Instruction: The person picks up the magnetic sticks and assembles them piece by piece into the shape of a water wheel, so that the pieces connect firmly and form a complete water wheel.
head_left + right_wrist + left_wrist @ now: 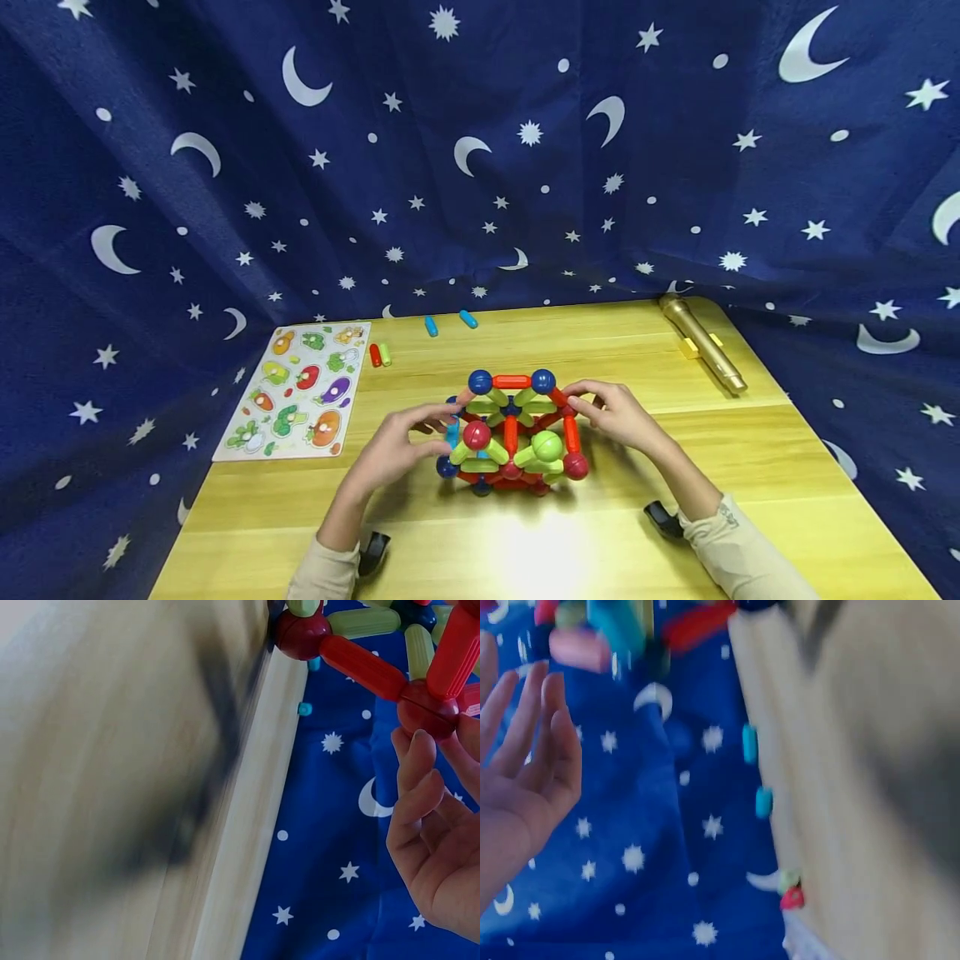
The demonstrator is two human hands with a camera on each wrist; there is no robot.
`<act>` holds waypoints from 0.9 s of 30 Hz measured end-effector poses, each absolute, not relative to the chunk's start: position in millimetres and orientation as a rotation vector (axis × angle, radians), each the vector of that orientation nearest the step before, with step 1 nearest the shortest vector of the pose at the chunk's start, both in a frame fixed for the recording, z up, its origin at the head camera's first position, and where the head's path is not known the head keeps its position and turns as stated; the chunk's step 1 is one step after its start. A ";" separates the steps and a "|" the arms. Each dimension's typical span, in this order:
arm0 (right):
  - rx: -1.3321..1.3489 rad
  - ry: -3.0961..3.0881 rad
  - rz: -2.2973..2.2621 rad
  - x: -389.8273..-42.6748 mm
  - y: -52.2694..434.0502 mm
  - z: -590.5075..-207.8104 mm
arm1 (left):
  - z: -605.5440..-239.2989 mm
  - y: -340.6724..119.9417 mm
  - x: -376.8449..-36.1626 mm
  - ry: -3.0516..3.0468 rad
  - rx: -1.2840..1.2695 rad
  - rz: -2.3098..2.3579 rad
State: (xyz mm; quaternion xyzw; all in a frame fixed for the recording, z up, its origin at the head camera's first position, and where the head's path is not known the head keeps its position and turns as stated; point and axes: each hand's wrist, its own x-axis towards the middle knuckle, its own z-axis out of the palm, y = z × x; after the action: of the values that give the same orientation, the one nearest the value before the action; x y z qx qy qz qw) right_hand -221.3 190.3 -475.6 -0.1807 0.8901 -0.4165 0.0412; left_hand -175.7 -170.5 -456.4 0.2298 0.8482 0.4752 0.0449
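Observation:
A structure of magnetic rods and balls (511, 435) stands mid-table in the head view, built from red, lime-green and blue pieces. On its right side, the fingers of my right hand (618, 418) pinch a red ball joint (426, 709). My left hand (392, 450) is at the structure's left side, thumb and fingers spread around a light blue rod (452, 432). In the left wrist view those fingers are loosely extended, with a pink rod (580, 649) close above the fingertips.
A vegetable puzzle board (288, 396) lies at the left. Loose red (376, 356) and green rods (386, 354) lie beside it, and blue rods (468, 319) near the back edge. A gold microphone-like cylinder (701, 342) rests at back right. A starry curtain (480, 233) hangs behind the table.

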 end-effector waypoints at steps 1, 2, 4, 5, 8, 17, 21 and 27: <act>-0.551 2.723 -1.275 -221.0 189.7 -476.0 | -453.9 -176.2 -182.3 2.572 0.712 1.471; -0.548 2.718 -1.274 -220.8 188.9 -476.1 | -451.6 -180.9 -187.9 2.560 0.730 1.489; -0.549 2.711 -1.275 -220.2 187.6 -476.7 | -446.4 -185.1 -194.3 2.554 0.786 1.483; -0.550 2.711 -1.272 -219.9 187.4 -477.1 | -444.0 -184.1 -194.5 2.548 0.835 1.465; -0.554 2.720 -1.260 -219.4 187.8 -476.7 | -435.6 -169.8 -185.6 2.543 0.952 1.369; -0.493 2.718 -1.281 -220.6 189.1 -474.2 | -429.9 -143.1 -166.3 2.712 1.104 1.279; -0.473 2.709 -1.312 -221.5 189.7 -474.2 | -428.6 -145.7 -168.0 2.686 1.140 1.254; -0.458 2.680 -1.342 -218.7 186.7 -479.5 | -442.1 -185.8 -215.1 2.669 0.785 1.396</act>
State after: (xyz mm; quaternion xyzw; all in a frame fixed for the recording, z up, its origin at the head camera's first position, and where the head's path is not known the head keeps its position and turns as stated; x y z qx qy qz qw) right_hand -218.7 186.7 -479.5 -0.1509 0.8826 -0.4418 0.0546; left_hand -215.1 -185.8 -442.1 0.2521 0.8575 0.4483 0.0146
